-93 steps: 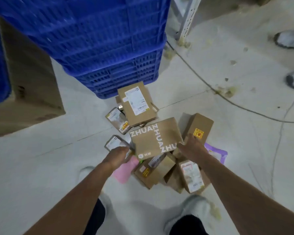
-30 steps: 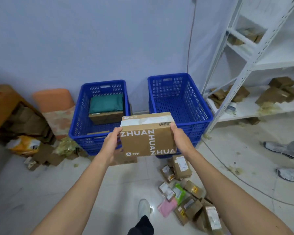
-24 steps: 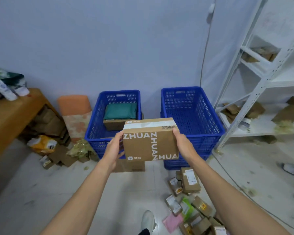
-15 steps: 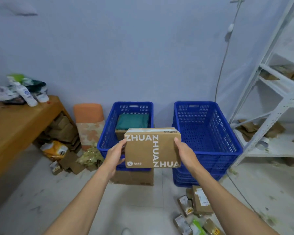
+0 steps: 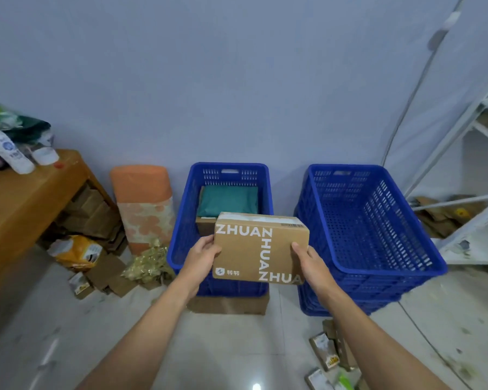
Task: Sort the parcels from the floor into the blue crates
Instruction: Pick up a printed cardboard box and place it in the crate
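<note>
Box [image 5: 261, 249]: brown cardboard, printed ZHUAN in white, held in the air in front of the left crate's near wall; long axis runs left to right, printed face toward the camera, taped top tipped slightly away.
Left hand [image 5: 202, 256]: fingers clamped on the box's left end.
Right hand [image 5: 307, 261]: fingers clamped on the box's right end.
Worktop [image 5: 17, 198]: wooden, far left, carrying a white bottle [image 5: 7, 152] and other clutter; cardboard scraps lie beneath and beside it.
Orange roll [image 5: 143, 201]: upright against the wall, just left of the left crate.
Left crate [image 5: 181, 235]: blue, raised on a flat carton; inside lie a green packet [image 5: 227, 199] and a brown carton beneath it.
Right crate [image 5: 372, 220]: blue, stacked on another crate, nothing visible inside; a narrow gap separates it from the left crate.
Shelf [image 5: 468, 209]: white metal frame, far right, close beside the right crate.
Parcels [image 5: 328, 356]: small ones on the floor at lower right, by the right forearm.
Open room: bare floor between the arms and toward the lower left.
</note>
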`<state>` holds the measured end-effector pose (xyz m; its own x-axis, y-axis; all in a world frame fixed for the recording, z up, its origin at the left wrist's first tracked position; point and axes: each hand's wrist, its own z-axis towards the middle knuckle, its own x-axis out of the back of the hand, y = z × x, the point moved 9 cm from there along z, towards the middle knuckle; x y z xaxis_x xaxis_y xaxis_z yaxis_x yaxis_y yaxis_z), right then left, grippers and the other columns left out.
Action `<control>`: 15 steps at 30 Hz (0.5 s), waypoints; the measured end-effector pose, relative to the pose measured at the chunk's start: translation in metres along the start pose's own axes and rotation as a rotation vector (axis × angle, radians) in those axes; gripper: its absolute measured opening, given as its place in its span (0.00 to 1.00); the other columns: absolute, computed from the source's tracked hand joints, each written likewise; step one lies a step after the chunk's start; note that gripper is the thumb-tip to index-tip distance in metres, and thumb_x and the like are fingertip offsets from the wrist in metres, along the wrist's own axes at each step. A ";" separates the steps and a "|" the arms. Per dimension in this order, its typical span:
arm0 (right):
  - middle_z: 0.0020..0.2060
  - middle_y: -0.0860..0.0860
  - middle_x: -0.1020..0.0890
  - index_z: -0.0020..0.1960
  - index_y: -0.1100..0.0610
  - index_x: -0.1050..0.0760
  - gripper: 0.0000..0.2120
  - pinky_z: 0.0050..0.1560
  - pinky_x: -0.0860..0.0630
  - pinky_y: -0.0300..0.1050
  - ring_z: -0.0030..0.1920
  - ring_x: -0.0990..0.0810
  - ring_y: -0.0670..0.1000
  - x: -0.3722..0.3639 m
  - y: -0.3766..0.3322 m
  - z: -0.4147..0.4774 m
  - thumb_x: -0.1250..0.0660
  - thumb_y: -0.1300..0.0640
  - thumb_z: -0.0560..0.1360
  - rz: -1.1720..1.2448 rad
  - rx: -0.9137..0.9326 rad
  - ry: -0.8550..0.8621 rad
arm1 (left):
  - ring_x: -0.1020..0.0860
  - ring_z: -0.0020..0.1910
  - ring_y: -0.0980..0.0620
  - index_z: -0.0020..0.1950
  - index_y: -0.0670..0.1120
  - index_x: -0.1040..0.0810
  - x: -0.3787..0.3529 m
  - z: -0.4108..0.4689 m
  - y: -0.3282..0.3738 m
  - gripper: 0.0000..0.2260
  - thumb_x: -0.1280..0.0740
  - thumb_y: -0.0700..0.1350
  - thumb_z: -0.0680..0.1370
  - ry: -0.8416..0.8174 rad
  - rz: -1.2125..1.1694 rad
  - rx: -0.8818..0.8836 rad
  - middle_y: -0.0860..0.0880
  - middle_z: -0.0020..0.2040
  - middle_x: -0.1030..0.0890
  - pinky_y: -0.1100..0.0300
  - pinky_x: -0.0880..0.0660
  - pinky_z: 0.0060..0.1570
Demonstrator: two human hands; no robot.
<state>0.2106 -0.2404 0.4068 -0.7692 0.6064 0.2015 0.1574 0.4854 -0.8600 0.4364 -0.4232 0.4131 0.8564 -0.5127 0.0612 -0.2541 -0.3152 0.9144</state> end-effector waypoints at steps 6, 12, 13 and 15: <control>0.56 0.40 0.20 0.68 0.45 0.31 0.21 0.41 0.26 0.38 0.53 0.20 0.42 -0.019 -0.052 0.072 0.42 0.37 0.80 0.005 0.028 -0.013 | 0.15 0.48 0.61 0.59 0.61 0.19 0.014 0.088 0.043 0.14 0.35 0.45 0.78 -0.075 0.048 0.022 0.61 0.50 0.14 0.68 0.21 0.38; 0.53 0.44 0.19 0.66 0.48 0.31 0.18 0.41 0.26 0.40 0.51 0.19 0.45 -0.050 -0.086 0.168 0.42 0.40 0.81 -0.041 0.012 -0.096 | 0.15 0.48 0.59 0.72 0.58 0.26 0.029 0.174 0.053 0.21 0.36 0.44 0.80 0.000 0.114 0.072 0.59 0.52 0.15 0.60 0.20 0.48; 0.54 0.46 0.19 0.65 0.48 0.30 0.18 0.43 0.24 0.42 0.51 0.19 0.46 -0.057 -0.088 0.184 0.42 0.40 0.81 -0.049 0.005 -0.120 | 0.15 0.47 0.60 0.73 0.57 0.27 0.032 0.184 0.052 0.21 0.36 0.43 0.80 0.014 0.111 0.084 0.60 0.50 0.14 0.62 0.20 0.45; 0.54 0.47 0.18 0.63 0.49 0.29 0.18 0.48 0.22 0.45 0.51 0.18 0.48 -0.070 -0.088 0.213 0.41 0.40 0.80 -0.062 -0.006 -0.160 | 0.15 0.45 0.59 0.74 0.54 0.28 0.039 0.203 0.051 0.22 0.36 0.42 0.80 0.055 0.086 0.112 0.60 0.46 0.14 0.64 0.20 0.39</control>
<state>0.1184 -0.4595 0.3683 -0.8664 0.4670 0.1767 0.1095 0.5229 -0.8453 0.3657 -0.6211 0.3806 0.8516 -0.4984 0.1624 -0.3740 -0.3607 0.8544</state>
